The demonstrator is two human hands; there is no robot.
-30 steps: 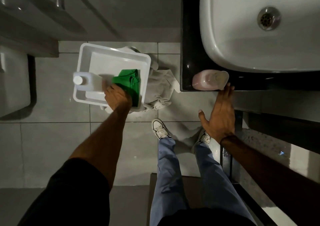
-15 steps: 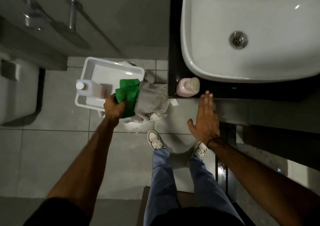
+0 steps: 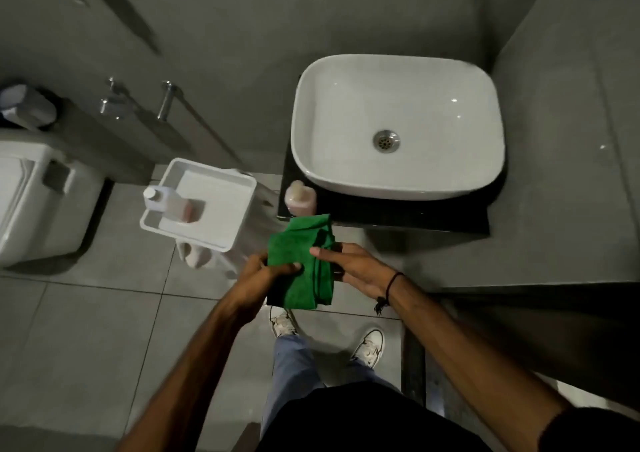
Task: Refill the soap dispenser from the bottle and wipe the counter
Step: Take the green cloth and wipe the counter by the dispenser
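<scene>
A folded green cloth (image 3: 299, 264) hangs in front of me, just below the counter's front edge. My left hand (image 3: 265, 273) grips its left side and my right hand (image 3: 353, 266) holds its right side with the fingers laid over the fold. The pink soap dispenser (image 3: 300, 198) stands on the black counter (image 3: 398, 214) at its front left corner, next to the white basin (image 3: 398, 126). A white refill bottle (image 3: 169, 205) with pink liquid lies in the white tray (image 3: 239, 188) to the left.
The tray rests on a white stool above the tiled floor (image 3: 86, 330). A toilet cistern (image 3: 38, 202) stands at the far left, with a chrome rail (image 3: 166, 100) on the grey wall. A grey ledge (image 3: 561, 192) runs along the right. My shoes (image 3: 370, 346) are below.
My left hand lifted the green cloth out of the tray and carried it right. My right hand left the counter edge and took hold of the cloth. The view pulled back.
</scene>
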